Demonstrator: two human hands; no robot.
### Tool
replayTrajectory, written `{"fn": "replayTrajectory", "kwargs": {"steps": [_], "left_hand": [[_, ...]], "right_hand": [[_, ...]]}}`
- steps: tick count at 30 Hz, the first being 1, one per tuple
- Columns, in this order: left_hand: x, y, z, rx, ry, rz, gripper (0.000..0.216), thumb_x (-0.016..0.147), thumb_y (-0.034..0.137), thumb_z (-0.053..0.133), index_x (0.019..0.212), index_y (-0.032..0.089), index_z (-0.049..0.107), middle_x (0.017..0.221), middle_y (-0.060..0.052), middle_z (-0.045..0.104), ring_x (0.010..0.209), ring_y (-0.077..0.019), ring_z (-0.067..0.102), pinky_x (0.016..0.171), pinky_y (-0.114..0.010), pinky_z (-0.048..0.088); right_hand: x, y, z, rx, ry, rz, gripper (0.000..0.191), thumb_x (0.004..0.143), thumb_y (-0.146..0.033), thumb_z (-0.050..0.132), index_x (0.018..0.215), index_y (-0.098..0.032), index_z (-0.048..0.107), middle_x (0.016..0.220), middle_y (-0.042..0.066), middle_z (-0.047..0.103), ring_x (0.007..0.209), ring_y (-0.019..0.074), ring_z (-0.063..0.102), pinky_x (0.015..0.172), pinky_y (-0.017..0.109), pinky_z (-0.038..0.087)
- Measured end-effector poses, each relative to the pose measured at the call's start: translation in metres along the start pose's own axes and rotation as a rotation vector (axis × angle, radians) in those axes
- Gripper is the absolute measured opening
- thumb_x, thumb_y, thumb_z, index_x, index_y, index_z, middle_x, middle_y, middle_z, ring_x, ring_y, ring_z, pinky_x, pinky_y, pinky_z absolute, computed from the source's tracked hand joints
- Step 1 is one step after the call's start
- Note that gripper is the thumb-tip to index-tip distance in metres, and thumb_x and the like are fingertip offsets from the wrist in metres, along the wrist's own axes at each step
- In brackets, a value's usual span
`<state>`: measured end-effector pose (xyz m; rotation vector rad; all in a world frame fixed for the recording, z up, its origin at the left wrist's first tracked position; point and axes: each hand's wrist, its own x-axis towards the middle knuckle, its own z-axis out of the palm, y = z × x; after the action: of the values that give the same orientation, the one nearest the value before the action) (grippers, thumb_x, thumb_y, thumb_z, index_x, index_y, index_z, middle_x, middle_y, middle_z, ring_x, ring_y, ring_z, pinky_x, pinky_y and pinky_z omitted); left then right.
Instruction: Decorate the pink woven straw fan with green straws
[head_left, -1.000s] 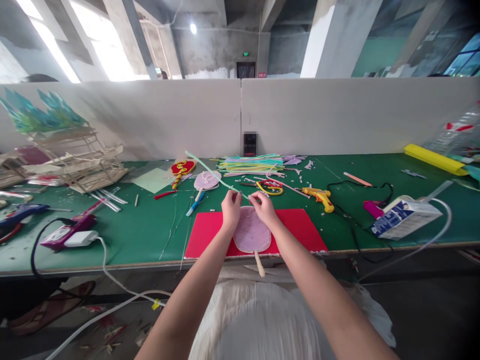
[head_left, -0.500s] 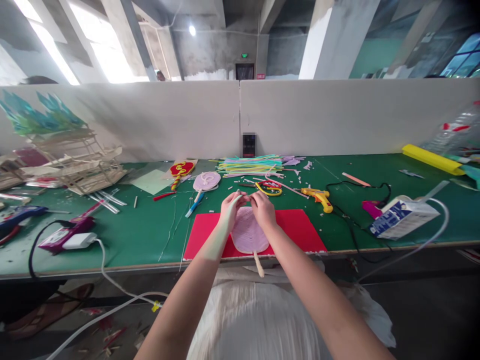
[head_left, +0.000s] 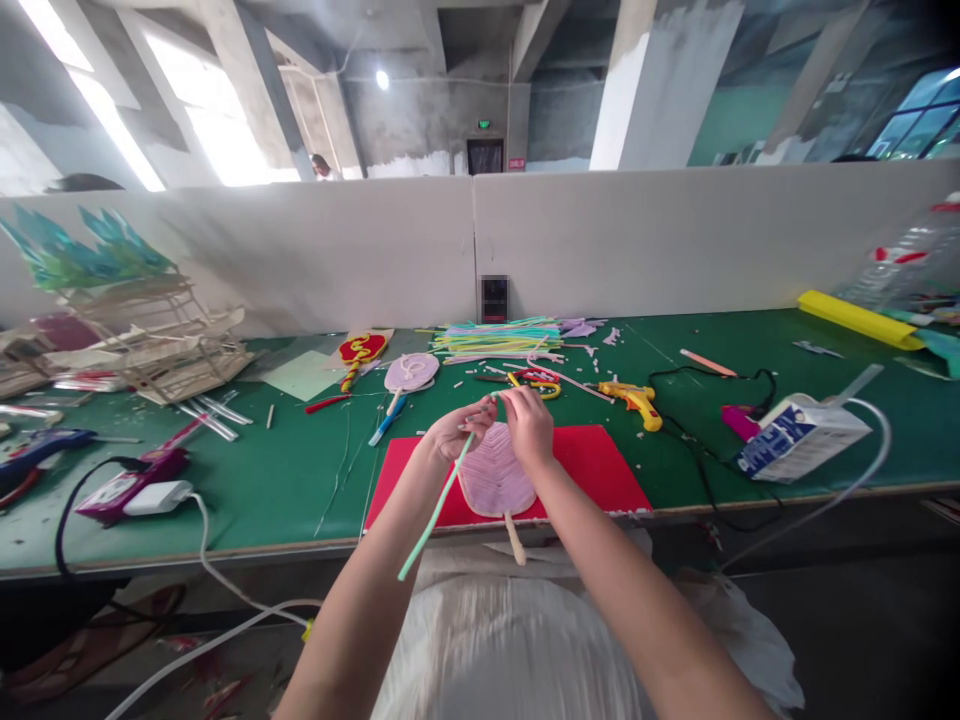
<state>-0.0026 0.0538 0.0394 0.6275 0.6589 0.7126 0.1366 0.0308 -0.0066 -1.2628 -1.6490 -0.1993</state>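
Note:
A light green pipe cleaner (head_left: pixel 436 510) runs down and left from my fingers. My left hand (head_left: pixel 461 430) is closed on it, palm partly turned up. The fingertips of my right hand (head_left: pixel 529 420) pinch its upper end, close against the left fingertips. Under both hands lies a lilac fan-shaped piece (head_left: pixel 496 480) with a pale handle (head_left: pixel 515 540) that juts past the table's front edge. It rests on a red board (head_left: pixel 592 465).
Scissors (head_left: pixel 536 380) and a yellow glue gun (head_left: pixel 634 400) lie beyond my hands. Behind them is a pile of pipe cleaners (head_left: pixel 495 338). A lilac round fan (head_left: pixel 411 372) and a red one (head_left: pixel 361 348) lie left; a carton (head_left: pixel 802 435) stands right.
My left hand has rolled palm-up, and the green pipe cleaner now hangs clear below it instead of lying along the forearm. My right hand stays nearly in place.

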Motion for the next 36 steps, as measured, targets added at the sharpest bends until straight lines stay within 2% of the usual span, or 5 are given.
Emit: {"fn": "replayTrajectory", "kwargs": {"steps": [5, 10, 18, 26, 36], "left_hand": [[0.008, 0.001, 0.016, 0.054, 0.017, 0.035, 0.018, 0.084, 0.019, 0.049, 0.067, 0.013, 0.051, 0.051, 0.005, 0.035, 0.035, -0.0002, 0.023, 0.029, -0.012, 0.018], [0.014, -0.009, 0.023, 0.313, 0.173, 0.297, 0.016, 0.071, 0.026, 0.063, 0.069, 0.015, 0.053, 0.055, 0.005, 0.043, 0.037, -0.0008, 0.028, 0.033, -0.015, 0.015], [0.024, -0.014, 0.012, 0.809, 0.361, 0.714, 0.012, 0.064, 0.027, 0.064, 0.067, 0.016, 0.060, 0.061, 0.000, 0.059, 0.059, -0.0106, 0.053, 0.058, -0.022, 0.040], [0.032, -0.016, 0.004, 0.925, 0.510, 0.725, 0.012, 0.063, 0.025, 0.064, 0.070, 0.017, 0.060, 0.061, -0.001, 0.061, 0.058, -0.0123, 0.056, 0.056, -0.022, 0.040], [0.023, -0.011, 0.002, 1.169, 0.469, 0.750, 0.010, 0.066, 0.025, 0.059, 0.074, 0.018, 0.059, 0.066, 0.001, 0.060, 0.064, -0.0118, 0.056, 0.061, -0.022, 0.040]], "right_hand": [[-0.001, 0.001, 0.000, 0.071, 0.051, 0.046, 0.026, 0.091, -0.028, 0.036, 0.095, -0.020, 0.061, 0.090, 0.010, 0.060, 0.089, 0.0219, 0.053, 0.080, 0.034, 0.042], [-0.001, 0.006, 0.003, 0.230, 0.065, 0.111, 0.025, 0.091, -0.029, 0.036, 0.092, -0.021, 0.060, 0.089, 0.009, 0.059, 0.089, 0.0208, 0.054, 0.080, 0.034, 0.043], [0.005, 0.016, 0.010, 0.543, -0.005, 0.267, 0.027, 0.086, -0.041, 0.041, 0.082, -0.021, 0.059, 0.075, 0.003, 0.056, 0.063, 0.0150, 0.053, 0.059, 0.028, 0.046], [0.008, 0.016, 0.013, 0.709, -0.060, 0.406, 0.032, 0.080, -0.050, 0.047, 0.079, -0.021, 0.058, 0.069, 0.002, 0.057, 0.062, 0.0156, 0.056, 0.051, 0.026, 0.046], [0.007, 0.018, 0.014, 0.736, -0.103, 0.406, 0.032, 0.080, -0.051, 0.047, 0.075, -0.020, 0.054, 0.065, 0.000, 0.055, 0.057, 0.0128, 0.054, 0.050, 0.024, 0.044]]}}
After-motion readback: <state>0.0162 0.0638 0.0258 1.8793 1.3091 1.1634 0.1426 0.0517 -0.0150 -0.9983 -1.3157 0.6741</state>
